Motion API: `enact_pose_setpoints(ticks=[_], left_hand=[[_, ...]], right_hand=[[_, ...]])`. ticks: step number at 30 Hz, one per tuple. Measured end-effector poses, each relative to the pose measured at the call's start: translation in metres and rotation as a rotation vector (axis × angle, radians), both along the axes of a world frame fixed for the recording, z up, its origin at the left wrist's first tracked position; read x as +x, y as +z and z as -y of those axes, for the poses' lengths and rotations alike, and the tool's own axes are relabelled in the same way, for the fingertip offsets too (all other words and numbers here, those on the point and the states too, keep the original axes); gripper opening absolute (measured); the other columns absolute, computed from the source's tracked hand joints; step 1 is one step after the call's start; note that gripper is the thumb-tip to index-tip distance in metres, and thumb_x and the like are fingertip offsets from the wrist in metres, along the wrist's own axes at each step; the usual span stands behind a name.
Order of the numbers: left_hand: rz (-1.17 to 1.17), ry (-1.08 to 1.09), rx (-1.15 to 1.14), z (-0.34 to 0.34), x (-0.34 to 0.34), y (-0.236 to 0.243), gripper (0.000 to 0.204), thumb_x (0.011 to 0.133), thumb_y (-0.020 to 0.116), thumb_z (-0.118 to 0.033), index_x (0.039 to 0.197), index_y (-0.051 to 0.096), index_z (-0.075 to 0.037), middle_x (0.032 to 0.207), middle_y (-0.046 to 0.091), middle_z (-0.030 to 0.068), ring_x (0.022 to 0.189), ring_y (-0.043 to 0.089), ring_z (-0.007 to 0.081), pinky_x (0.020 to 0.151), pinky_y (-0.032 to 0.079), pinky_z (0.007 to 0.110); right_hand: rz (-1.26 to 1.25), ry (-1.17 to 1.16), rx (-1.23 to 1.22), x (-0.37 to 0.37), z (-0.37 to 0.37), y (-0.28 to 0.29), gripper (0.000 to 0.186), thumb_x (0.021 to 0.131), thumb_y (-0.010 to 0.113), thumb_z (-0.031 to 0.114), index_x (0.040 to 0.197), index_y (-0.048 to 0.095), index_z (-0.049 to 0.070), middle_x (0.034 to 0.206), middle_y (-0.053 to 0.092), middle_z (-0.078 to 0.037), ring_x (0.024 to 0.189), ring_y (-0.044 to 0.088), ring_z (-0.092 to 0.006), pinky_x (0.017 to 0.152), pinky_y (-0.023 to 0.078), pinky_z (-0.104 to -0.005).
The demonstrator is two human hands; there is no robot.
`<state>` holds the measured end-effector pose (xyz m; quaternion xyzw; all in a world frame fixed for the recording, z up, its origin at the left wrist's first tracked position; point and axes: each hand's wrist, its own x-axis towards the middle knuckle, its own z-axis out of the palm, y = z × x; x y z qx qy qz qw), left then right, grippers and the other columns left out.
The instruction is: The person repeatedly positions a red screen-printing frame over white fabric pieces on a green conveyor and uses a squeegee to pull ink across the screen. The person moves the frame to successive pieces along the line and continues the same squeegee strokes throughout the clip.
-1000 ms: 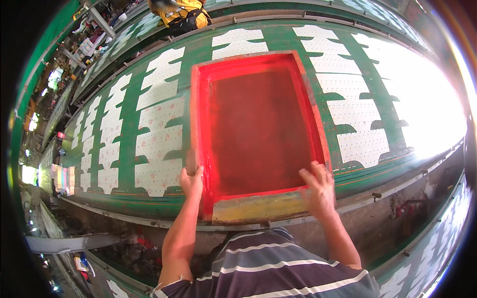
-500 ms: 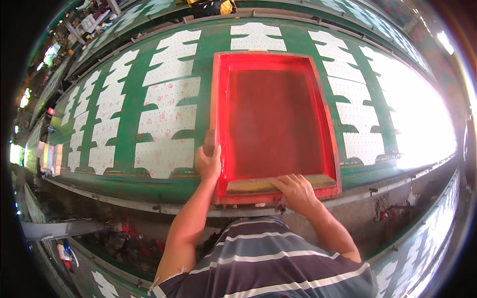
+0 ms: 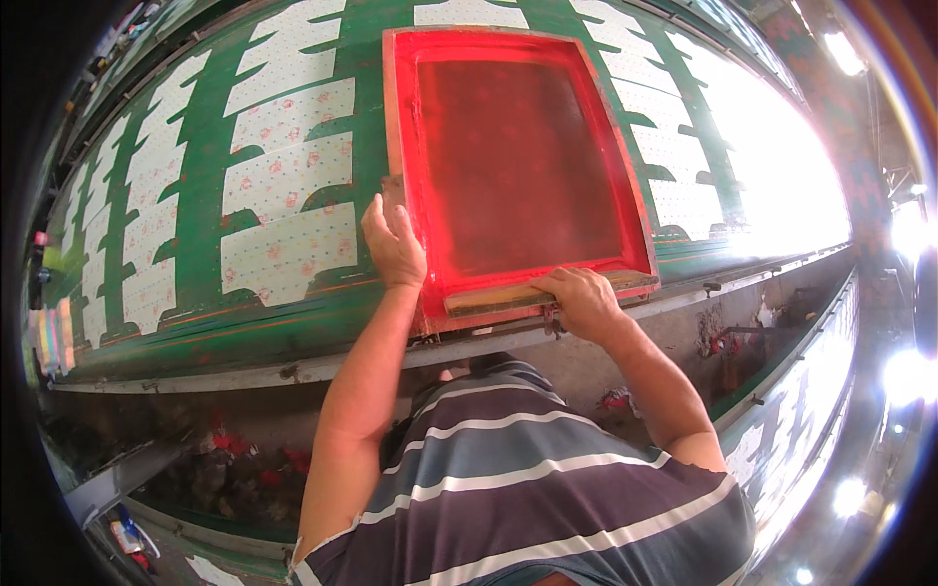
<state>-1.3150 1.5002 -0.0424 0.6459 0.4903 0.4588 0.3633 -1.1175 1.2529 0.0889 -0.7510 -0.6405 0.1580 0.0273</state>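
A screen-printing frame (image 3: 393, 107) with red-stained inner edges and a dark red mesh (image 3: 513, 161) lies on the long green table (image 3: 376, 127). At its left side my left hand (image 3: 396, 249) rests by a brownish block (image 3: 393, 188) on the frame. Its fingers stretch upward and apart, with the palm side against the frame's edge. My right hand (image 3: 584, 301) is closed over the right part of a wooden-edged squeegee (image 3: 498, 295), which lies along the frame's near end. The underside of the squeegee is hidden.
White cut fabric pieces (image 3: 288, 249), some with small red prints, lie in rows on both sides of the frame. A metal rail (image 3: 244, 379) runs along the table's near edge. Another table (image 3: 796, 391) stands at the lower right.
The whole view has shifted, so the frame and table sit higher in the picture. My left fingers have loosened from around the block and spread. My right hand stays on the squeegee.
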Motion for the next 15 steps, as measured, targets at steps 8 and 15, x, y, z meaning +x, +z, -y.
enact_pose_setpoints(ticks=[8,15], left_hand=[[0.015,-0.016,0.006,0.002,-0.001,-0.001,0.078,0.118,0.043,-0.057,0.159,0.051,0.009,0.159,0.053,0.0297,0.151,0.049,0.0430,0.129,0.036,0.052],[-0.044,-0.024,-0.001,0.002,-0.004,0.001,0.071,0.117,0.047,-0.047,0.159,0.049,0.010,0.159,0.052,0.0308,0.150,0.049,0.0443,0.129,0.035,0.052]], right_hand=[[0.105,0.055,0.308,0.004,-0.012,-0.030,0.061,0.074,0.084,0.005,0.134,0.078,0.018,0.125,0.076,-0.005,0.116,0.074,-0.0295,0.101,0.058,-0.0450],[0.186,0.049,0.284,0.061,-0.117,-0.045,0.061,0.081,0.076,0.000,0.140,0.073,0.019,0.125,0.073,-0.005,0.118,0.071,-0.0292,0.105,0.054,-0.0463]])
